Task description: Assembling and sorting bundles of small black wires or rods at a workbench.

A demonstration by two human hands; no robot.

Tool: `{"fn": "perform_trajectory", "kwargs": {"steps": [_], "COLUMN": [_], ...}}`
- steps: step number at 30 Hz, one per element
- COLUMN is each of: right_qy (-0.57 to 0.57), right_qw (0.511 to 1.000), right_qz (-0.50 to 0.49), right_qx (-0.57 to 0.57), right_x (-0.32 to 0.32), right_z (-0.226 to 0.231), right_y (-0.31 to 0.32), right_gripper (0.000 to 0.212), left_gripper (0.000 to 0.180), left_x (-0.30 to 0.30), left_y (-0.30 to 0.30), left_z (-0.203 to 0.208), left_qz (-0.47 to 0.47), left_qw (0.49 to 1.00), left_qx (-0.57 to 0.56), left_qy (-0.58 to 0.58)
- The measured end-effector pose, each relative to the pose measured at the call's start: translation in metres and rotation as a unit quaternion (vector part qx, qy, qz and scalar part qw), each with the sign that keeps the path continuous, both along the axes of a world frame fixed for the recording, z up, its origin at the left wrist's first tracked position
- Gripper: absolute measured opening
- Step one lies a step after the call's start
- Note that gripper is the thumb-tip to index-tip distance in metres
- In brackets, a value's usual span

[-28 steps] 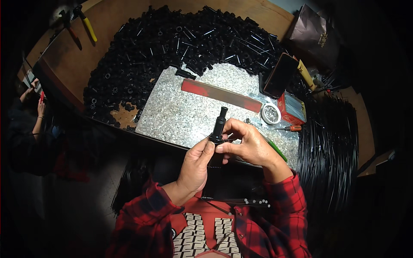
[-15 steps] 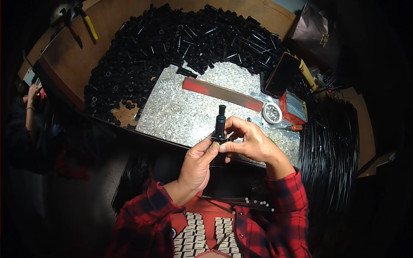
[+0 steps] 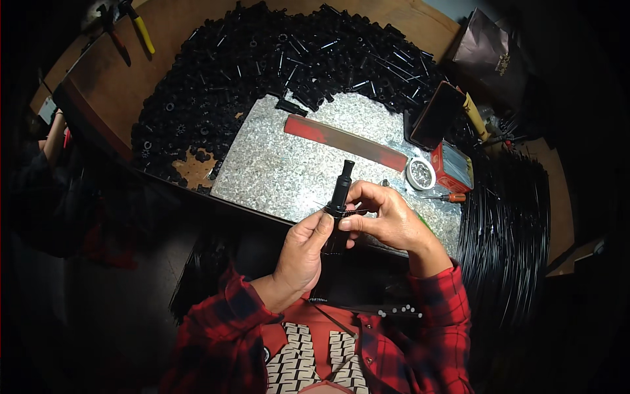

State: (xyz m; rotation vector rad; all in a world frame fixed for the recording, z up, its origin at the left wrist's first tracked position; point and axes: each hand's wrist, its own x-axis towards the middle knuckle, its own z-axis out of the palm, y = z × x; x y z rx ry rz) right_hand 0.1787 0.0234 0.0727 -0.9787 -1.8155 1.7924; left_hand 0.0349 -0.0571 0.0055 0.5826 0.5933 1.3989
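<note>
My left hand (image 3: 303,248) is closed around the lower part of a black tubular plastic piece (image 3: 340,192), which points up with a slight lean to the right. The piece has a narrow flared tip and a wider collar near my left thumb. At that collar, the curled thumb and fingers of my right hand (image 3: 388,220) pinch a thin dark strand or wire beside the piece; its exact kind is too small to tell. Thin dark rods with pale round tips (image 3: 400,311) lie across my lap below the hands.
A speckled stone slab (image 3: 256,164) carries a red-brown bar (image 3: 344,142). A large heap of black plastic parts (image 3: 223,79) curves behind it. To the right are a phone (image 3: 438,117), a white cup (image 3: 420,173), a red box (image 3: 453,167), a screwdriver (image 3: 453,197) and bundled black rods (image 3: 505,230).
The black piece has tilted from nearly upright toward the right. My right hand has shifted slightly right, still pinching at the collar. The whole view has shifted a little.
</note>
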Motion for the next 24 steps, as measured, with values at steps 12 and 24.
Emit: {"fn": "perform_trajectory", "kwargs": {"steps": [12, 24], "right_qy": [-0.014, -0.025], "right_qw": [0.969, 0.957], "right_qz": [-0.014, -0.047], "right_qx": [0.246, 0.284], "right_x": [-0.004, -0.008], "right_z": [-0.009, -0.011], "right_y": [-0.008, -0.02], "right_gripper": [0.024, 0.025], "left_gripper": [0.032, 0.031], "left_x": [0.003, 0.006], "left_y": [0.002, -0.002], "left_z": [-0.009, 0.0], "left_qz": [0.062, 0.101], "left_qw": [0.997, 0.992], "left_qx": [0.022, 0.038], "left_qy": [0.034, 0.058]}}
